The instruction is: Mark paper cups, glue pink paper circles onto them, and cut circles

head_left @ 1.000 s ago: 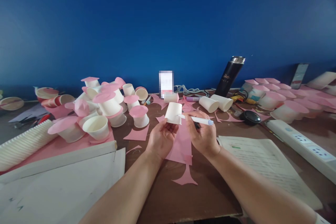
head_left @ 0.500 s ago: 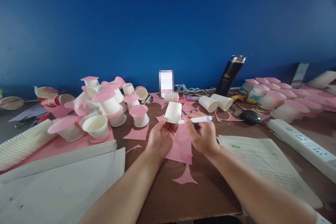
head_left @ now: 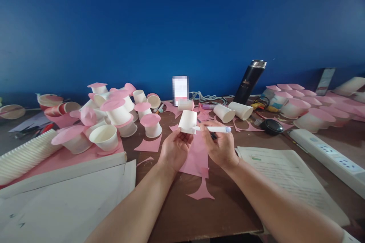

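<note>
My left hand (head_left: 176,148) grips a white paper cup (head_left: 188,120) by its lower rim, the cup turned bottom up and slightly tilted. In my right hand (head_left: 221,143) is a white glue pen (head_left: 215,129), lying almost level, its tip at the cup's rim on the right side. A dark object (head_left: 213,136), too small to name, shows between the right fingers. Beneath both hands lies a pink paper sheet (head_left: 195,157) with cut edges. Two white paper cups (head_left: 224,113) rest on their sides just beyond the right hand.
Cups topped with pink paper discs (head_left: 114,111) crowd the left; more (head_left: 315,117) stand at the right. A cup stack (head_left: 27,155), black flask (head_left: 250,81), power strip (head_left: 327,155), written paper (head_left: 291,178), black round object (head_left: 272,126) and a propped phone (head_left: 180,89) surround the hands.
The pen has shifted slightly, its tip now higher against the cup's rim. One of the lying cups has moved a little to the left. The left hand stays nearly still.
</note>
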Demonstrator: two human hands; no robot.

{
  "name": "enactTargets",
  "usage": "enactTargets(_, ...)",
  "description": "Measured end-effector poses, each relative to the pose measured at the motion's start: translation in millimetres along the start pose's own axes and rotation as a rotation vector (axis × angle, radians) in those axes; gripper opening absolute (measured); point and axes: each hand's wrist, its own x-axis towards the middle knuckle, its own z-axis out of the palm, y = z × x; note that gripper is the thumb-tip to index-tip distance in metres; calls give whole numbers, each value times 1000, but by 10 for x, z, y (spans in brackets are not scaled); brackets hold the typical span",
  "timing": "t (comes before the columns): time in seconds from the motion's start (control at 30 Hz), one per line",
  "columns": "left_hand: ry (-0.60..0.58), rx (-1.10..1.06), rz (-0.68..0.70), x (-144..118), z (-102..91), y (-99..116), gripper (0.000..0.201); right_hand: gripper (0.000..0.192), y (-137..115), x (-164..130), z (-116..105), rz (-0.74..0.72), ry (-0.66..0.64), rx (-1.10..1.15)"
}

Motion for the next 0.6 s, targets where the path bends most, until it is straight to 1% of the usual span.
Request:
enactTargets(0.17,-4,2,-9,8,-6,-13,11,14,14,1,14,-17,22,30)
enactTargets(0.37,23,24,-9,9,14,-17,13,13,24,-6,10,-36,20,34)
enactTargets(0.6,9,106,4,-20,38,-58,13,13,-11,-6,6,-61,1,37)
